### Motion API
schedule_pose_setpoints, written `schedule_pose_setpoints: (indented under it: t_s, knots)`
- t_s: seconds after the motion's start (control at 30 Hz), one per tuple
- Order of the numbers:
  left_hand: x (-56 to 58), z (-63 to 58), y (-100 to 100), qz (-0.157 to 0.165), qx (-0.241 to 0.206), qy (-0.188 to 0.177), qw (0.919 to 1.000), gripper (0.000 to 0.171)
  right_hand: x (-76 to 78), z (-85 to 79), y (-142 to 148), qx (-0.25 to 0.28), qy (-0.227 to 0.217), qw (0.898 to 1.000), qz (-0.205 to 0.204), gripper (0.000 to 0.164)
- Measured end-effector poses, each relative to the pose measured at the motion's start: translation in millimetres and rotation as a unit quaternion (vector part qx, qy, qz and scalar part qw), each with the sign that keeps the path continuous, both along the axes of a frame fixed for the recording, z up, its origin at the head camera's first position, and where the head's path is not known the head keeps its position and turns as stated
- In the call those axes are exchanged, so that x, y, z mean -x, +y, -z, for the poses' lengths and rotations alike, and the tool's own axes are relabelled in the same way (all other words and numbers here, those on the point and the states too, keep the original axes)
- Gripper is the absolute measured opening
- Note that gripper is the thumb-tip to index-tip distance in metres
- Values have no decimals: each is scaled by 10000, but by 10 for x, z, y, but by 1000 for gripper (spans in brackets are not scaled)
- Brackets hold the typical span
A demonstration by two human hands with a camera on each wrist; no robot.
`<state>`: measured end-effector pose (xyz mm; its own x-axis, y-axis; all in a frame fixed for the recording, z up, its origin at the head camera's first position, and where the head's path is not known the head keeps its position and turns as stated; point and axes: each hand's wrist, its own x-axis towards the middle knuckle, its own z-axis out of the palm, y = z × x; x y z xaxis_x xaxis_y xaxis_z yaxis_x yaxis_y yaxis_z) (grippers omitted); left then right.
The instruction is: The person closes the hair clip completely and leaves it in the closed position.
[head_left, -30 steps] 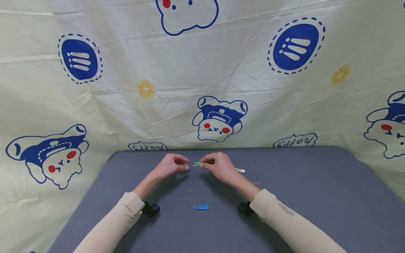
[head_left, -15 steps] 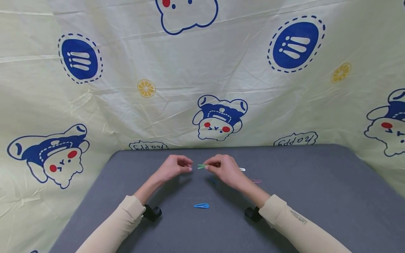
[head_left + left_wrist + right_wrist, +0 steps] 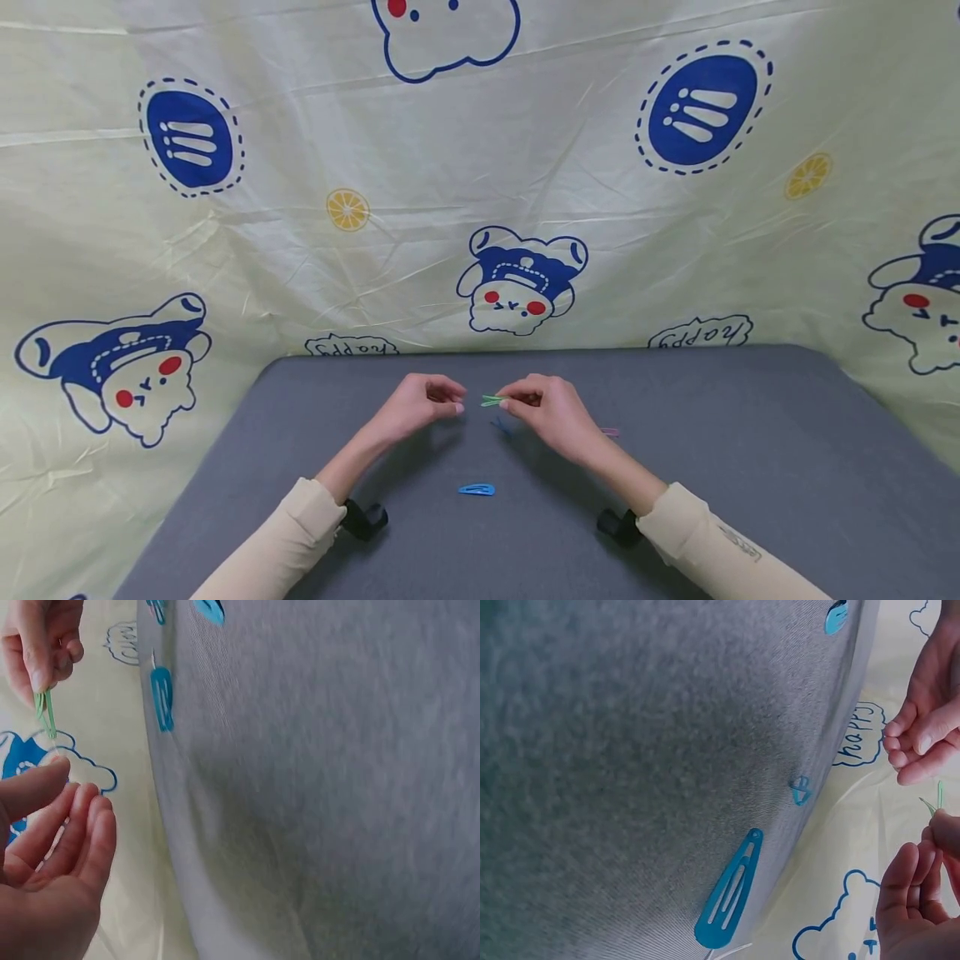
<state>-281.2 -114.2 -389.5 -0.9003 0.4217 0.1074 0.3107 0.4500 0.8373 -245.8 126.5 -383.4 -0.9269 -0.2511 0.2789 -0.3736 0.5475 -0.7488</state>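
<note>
Between thumb and fingertips my right hand pinches a green hair clip, held above the table with its two arms spread apart. In the left wrist view the clip hangs from the right hand's fingers. My left hand is just to the left of the clip, apart from it, with fingers loosely bent and nothing in them. A blue snap hair clip lies on the table nearer the person. Another blue clip lies below the hands.
A pink clip shows beside the right wrist, partly covered by the forearm. The grey table ends at a printed cloth backdrop. A thin white piece shows at the bottom of the right wrist view.
Both hands have drifted a little to the right and toward the person, the green hair clip still pinched in the right. The white clip is now hidden behind the right hand.
</note>
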Motion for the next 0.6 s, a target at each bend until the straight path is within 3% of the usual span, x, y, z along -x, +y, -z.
schedule_pose_setpoints:
  t_s: [0.3, 0.6]
  knots:
    - [-167, -80, 58, -90, -185, 192, 9996, 20, -120, -52, 36, 130, 275, 9995, 40, 10]
    - [-326, -132, 78, 126, -388, 228, 9989, 19, -288, -92, 90, 402, 216, 9989, 52, 13]
